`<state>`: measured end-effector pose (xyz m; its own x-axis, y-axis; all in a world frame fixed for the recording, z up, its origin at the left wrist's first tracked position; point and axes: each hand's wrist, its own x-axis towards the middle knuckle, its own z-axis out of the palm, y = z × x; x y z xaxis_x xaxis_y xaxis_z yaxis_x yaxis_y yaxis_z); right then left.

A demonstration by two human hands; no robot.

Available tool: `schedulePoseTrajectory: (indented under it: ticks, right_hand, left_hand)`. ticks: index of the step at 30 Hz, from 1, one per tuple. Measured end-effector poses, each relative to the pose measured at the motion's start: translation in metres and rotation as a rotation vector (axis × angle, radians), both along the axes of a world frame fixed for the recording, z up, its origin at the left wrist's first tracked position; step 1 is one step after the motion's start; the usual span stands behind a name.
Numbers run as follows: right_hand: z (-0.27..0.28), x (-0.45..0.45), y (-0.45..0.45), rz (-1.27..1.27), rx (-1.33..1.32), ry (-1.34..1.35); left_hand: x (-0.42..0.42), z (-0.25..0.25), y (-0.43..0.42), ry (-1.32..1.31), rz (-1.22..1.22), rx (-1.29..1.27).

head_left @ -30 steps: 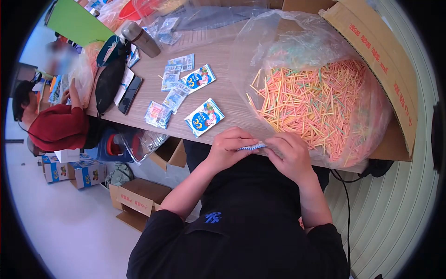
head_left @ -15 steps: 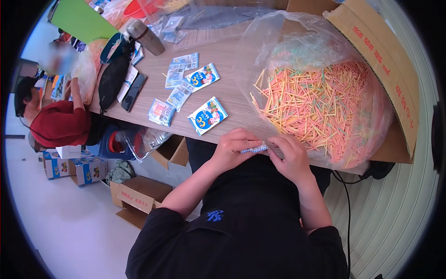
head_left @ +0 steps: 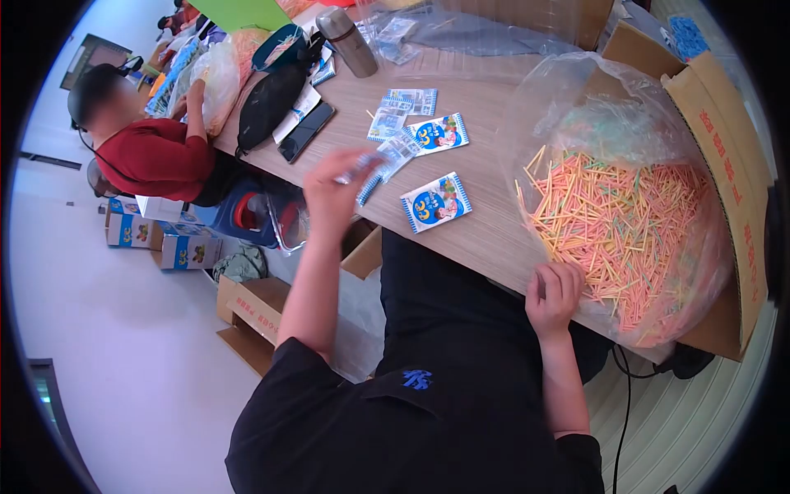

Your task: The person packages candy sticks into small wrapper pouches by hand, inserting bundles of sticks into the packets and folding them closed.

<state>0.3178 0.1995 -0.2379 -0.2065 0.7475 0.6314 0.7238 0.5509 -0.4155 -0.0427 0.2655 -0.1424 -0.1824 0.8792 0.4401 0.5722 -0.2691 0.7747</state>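
The left hand (head_left: 331, 196) was raised over the near left part of the surface (head_left: 485, 239), its grip pinching a small packet (head_left: 359, 167) between the fingertips; motion blur hid the packet's print. Just below it, a blue-edged packet (head_left: 369, 190) lay partly covered by the hand. The right hand (head_left: 555, 298) was at the near edge, beside the large clear bag (head_left: 539, 99), with its fingers curled toward the palm; whether its grip was pressed together could not be told.

In the middle of the surface, two white-and-blue printed packets lay flat: the far printed packet (head_left: 444, 135) and the near printed packet (head_left: 436, 202), apart from each other. Clear packets (head_left: 390, 122) with blue edges overlapped to the left of the far one.

To the right, the clear bag stood open, heaped with thin pink, yellow and green sticks (head_left: 625, 239), and a cardboard box (head_left: 724, 189) rose around its right side. On the far left lay a dark phone (head_left: 307, 132), white paper (head_left: 297, 114) and a black pouch (head_left: 270, 105), with a teal bowl (head_left: 277, 49) and a steel bottle (head_left: 348, 43) beyond them. Farther left, a co-worker in a red top (head_left: 160, 160) reached toward another plastic bag (head_left: 220, 82).
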Motion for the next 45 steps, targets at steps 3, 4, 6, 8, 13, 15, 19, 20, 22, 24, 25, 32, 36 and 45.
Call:
schedulePoseTrajectory:
  ticks: [3, 4, 6, 8, 13, 15, 19, 20, 22, 24, 25, 32, 36, 45]
  right_hand:
    - [0.000, 0.001, -0.001, -0.014, -0.009, -0.001]
    - [0.000, 0.000, -0.001, -0.022, -0.009, 0.001]
    - [0.000, 0.000, -0.003, -0.027, -0.013, 0.001]
    - [-0.001, 0.000, -0.002, -0.027, -0.019, -0.005]
    - [-0.001, -0.001, -0.002, -0.028, -0.014, -0.021]
    - [-0.001, -0.001, -0.002, -0.022, -0.016, -0.027]
    - [-0.001, 0.000, -0.002, -0.024, -0.017, -0.033]
    - [-0.001, 0.000, -0.002, -0.025, -0.017, -0.033]
    - [-0.001, -0.001, -0.002, -0.026, -0.018, -0.031]
    - [-0.002, -0.001, -0.003, -0.041, -0.023, -0.027]
    - [-0.002, -0.002, -0.002, -0.048, -0.024, -0.024]
    - [0.001, -0.002, -0.002, -0.041, -0.019, -0.021]
    - [0.001, -0.002, -0.002, -0.034, -0.025, -0.015]
    - [0.001, -0.002, -0.001, -0.043, -0.021, -0.023]
  left_hand:
    - [-0.047, -0.025, 0.015, 0.095, 0.143, 0.093]
    - [-0.056, -0.035, 0.017, 0.193, 0.215, 0.167]
    - [-0.065, -0.060, 0.010, 0.363, 0.203, 0.189]
    - [-0.067, -0.079, 0.003, 0.701, 0.170, 0.240]
    - [-0.052, -0.104, -0.012, 0.670, 0.209, 0.222]
    - [-0.047, -0.107, -0.015, 0.674, 0.191, 0.173]
    - [-0.046, -0.101, -0.017, 0.668, 0.164, 0.116]
    - [-0.046, -0.100, -0.017, 0.664, 0.156, 0.098]
    - [-0.048, -0.100, -0.018, 0.661, 0.147, 0.079]
    - [-0.050, -0.100, -0.018, 0.649, 0.132, 0.042]
    - [-0.050, -0.099, -0.017, 0.649, 0.133, 0.044]
    - [-0.050, -0.101, -0.016, 0.590, 0.088, 0.023]
    - [-0.054, -0.104, -0.015, 0.591, 0.037, -0.018]
    - [-0.058, -0.083, -0.009, 0.564, 0.067, -0.099]
